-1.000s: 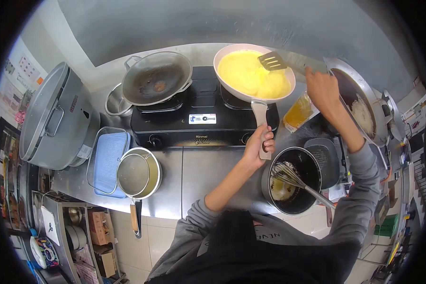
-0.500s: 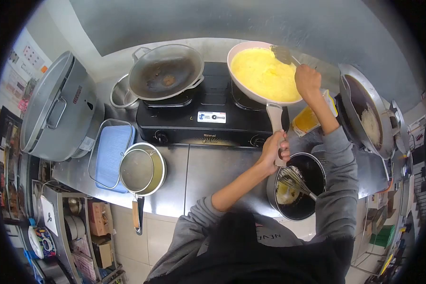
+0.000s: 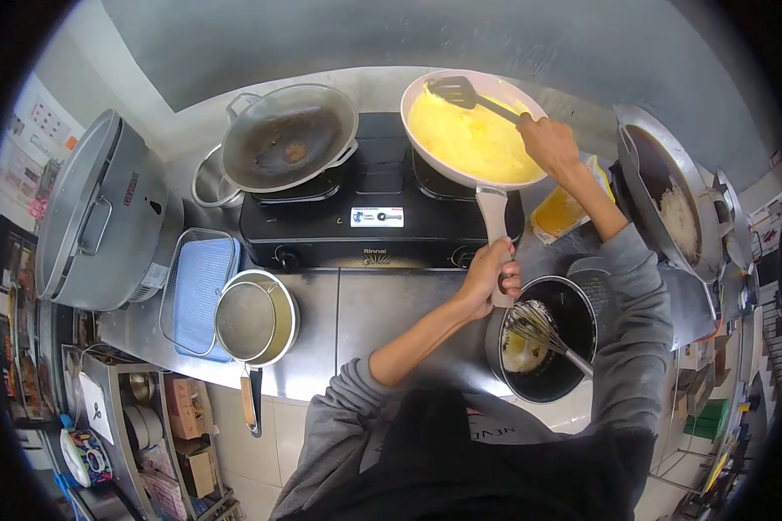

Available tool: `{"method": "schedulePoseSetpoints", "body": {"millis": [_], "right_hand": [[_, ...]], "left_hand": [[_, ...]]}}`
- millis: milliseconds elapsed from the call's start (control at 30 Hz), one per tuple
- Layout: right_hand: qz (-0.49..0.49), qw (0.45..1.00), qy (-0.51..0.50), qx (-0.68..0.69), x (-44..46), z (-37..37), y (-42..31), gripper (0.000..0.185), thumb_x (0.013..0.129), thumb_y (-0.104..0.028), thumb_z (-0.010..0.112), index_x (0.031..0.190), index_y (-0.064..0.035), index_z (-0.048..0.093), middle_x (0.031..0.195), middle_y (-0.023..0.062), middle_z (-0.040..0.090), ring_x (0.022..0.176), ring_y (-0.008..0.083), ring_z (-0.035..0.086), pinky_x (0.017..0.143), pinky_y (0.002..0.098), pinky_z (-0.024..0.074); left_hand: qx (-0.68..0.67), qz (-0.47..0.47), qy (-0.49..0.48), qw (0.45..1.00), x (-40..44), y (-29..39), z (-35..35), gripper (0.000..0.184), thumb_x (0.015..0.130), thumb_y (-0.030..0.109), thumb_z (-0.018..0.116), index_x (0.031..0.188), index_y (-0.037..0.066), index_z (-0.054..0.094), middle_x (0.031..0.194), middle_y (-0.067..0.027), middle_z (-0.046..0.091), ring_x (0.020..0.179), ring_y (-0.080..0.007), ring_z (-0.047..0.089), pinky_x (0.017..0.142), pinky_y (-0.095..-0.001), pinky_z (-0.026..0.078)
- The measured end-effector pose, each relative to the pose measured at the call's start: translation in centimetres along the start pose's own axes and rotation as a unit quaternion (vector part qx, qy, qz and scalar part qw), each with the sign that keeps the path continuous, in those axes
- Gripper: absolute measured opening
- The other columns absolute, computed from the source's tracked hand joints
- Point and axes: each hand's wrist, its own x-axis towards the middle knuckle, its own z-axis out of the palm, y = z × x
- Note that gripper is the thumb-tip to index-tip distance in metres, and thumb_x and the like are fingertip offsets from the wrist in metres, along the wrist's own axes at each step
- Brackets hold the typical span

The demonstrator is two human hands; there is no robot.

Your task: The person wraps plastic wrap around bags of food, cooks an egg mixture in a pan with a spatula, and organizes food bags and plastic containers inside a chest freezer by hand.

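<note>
On the right burner of a black gas stove [image 3: 356,243] sits a pink-rimmed frying pan [image 3: 426,161] full of a thick yellow mixture [image 3: 469,130]. My left hand [image 3: 487,282] is wrapped round the pan's beige handle. A dark slotted spatula [image 3: 454,90] is gripped by my right hand [image 3: 549,146], its blade at the mixture's far left side by the pan wall. Below the handle stands a dark pot [image 3: 573,321] with a wire whisk [image 3: 537,328] and pale residue inside. A yellow packet [image 3: 558,211] lies to the right of the stove.
An empty wok [image 3: 291,139] rests on the left burner, with a metal bowl [image 3: 213,178] beside it. Further left are a grey cooker [image 3: 104,217], a blue basket [image 3: 202,286] and a saucepan with a strainer [image 3: 256,317]. Another large pan [image 3: 669,191] stands at right.
My right hand has swept the spatula leftward across the pan, from its far right edge to the far left side. My left hand keeps hold of the handle. The view has shifted slightly.
</note>
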Motion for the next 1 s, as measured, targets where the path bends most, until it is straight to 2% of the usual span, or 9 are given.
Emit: {"method": "schedulePoseSetpoints", "body": {"millis": [67,200,400,500,600,667,800,867,1000], "right_hand": [[-0.023,0.999,-0.041,0.022,-0.1,-0.7,0.7,0.019,0.083,-0.018,0.047,0.088,-0.0039,0.058,0.07,0.0175,0.062,0.064,0.0337,0.062,0.057,0.0429,0.0485],[-0.06,0.997,-0.032,0.042,0.4,-1.7,2.1,0.021,0.085,-0.024,0.048,0.089,-0.0056,0.059,0.069,0.0174,0.061,0.065,0.0341,0.061,0.059,0.0434,0.0473],[-0.156,0.987,-0.041,0.026,1.1,-6.1,3.1,0.025,0.083,-0.029,0.051,0.08,-0.0061,0.061,0.065,0.0163,0.06,0.062,0.0331,0.06,0.057,0.0417,0.0465],[-0.186,0.982,-0.035,0.003,0.2,-8.4,2.9,0.024,0.081,-0.029,0.052,0.08,-0.007,0.062,0.062,0.0156,0.059,0.06,0.033,0.059,0.054,0.0408,0.046],[-0.233,0.968,-0.041,-0.082,-0.9,-11.6,2.9,0.02,0.08,-0.026,0.052,0.084,-0.0096,0.063,0.059,0.0143,0.058,0.059,0.0309,0.06,0.053,0.0398,0.0456],[-0.273,0.951,-0.026,-0.145,-1.5,-12.7,3.3,0.02,0.081,-0.029,0.056,0.094,-0.0142,0.059,0.059,0.0111,0.058,0.056,0.0272,0.059,0.049,0.0403,0.0427],[-0.242,0.956,0.024,-0.165,-3.8,-14.3,5.6,0.02,0.081,-0.029,0.055,0.096,-0.0164,0.059,0.062,0.0096,0.058,0.055,0.0259,0.058,0.048,0.0399,0.0433],[-0.137,0.969,0.033,-0.204,-5.7,-15.0,6.5,0.023,0.082,-0.031,0.054,0.101,-0.0192,0.059,0.063,0.0086,0.057,0.056,0.0262,0.058,0.05,0.0391,0.0445],[-0.052,0.985,0.068,-0.153,-8.6,-16.9,7.5,0.027,0.083,-0.034,0.053,0.106,-0.0218,0.059,0.064,0.0088,0.058,0.058,0.0273,0.059,0.051,0.0386,0.045]], "left_hand": [[0.005,0.0,-0.002,1.0,0.1,0.0,-0.1,0.018,0.088,0.032,0.046,0.086,0.014,0.04,0.058,0.0046,0.031,0.047,-0.0071,0.031,0.044,-0.0232,0.03],[0.0,-0.005,0.005,1.0,-0.2,0.1,0.2,0.018,0.088,0.031,0.046,0.086,0.014,0.04,0.058,0.0045,0.031,0.047,-0.007,0.03,0.044,-0.023,0.03],[-0.004,0.007,-0.001,1.0,-0.1,0.0,0.1,0.016,0.088,0.029,0.047,0.085,0.014,0.041,0.058,0.0042,0.031,0.048,-0.0071,0.03,0.044,-0.0228,0.029],[-0.012,0.016,-0.002,1.0,0.2,-0.2,-0.2,0.016,0.088,0.029,0.047,0.086,0.014,0.041,0.057,0.0046,0.031,0.047,-0.0066,0.03,0.043,-0.0225,0.028],[-0.023,0.029,0.001,0.999,0.5,-0.5,-0.3,0.016,0.087,0.028,0.048,0.085,0.014,0.042,0.056,0.0052,0.031,0.045,-0.006,0.029,0.04,-0.0218,0.027],[-0.027,0.036,0.018,0.999,0.5,-0.8,-0.1,0.016,0.087,0.028,0.049,0.084,0.013,0.042,0.055,0.0057,0.031,0.043,-0.0057,0.029,0.039,-0.0211,0.025],[-0.036,0.047,0.003,0.998,0.7,-0.9,-0.5,0.018,0.085,0.029,0.05,0.084,0.013,0.043,0.055,0.0059,0.031,0.043,-0.0056,0.029,0.038,-0.0208,0.025],[-0.041,0.049,-0.003,0.998,0.7,-1.0,-0.5,0.018,0.085,0.029,0.051,0.084,0.013,0.043,0.055,0.0059,0.031,0.043,-0.0055,0.029,0.038,-0.0208,0.025],[-0.063,0.034,-0.006,0.997,0.4,-0.6,-0.5,0.018,0.084,0.029,0.052,0.083,0.013,0.044,0.054,0.0061,0.031,0.041,-0.0053,0.028,0.036,-0.0206,0.025]]}}
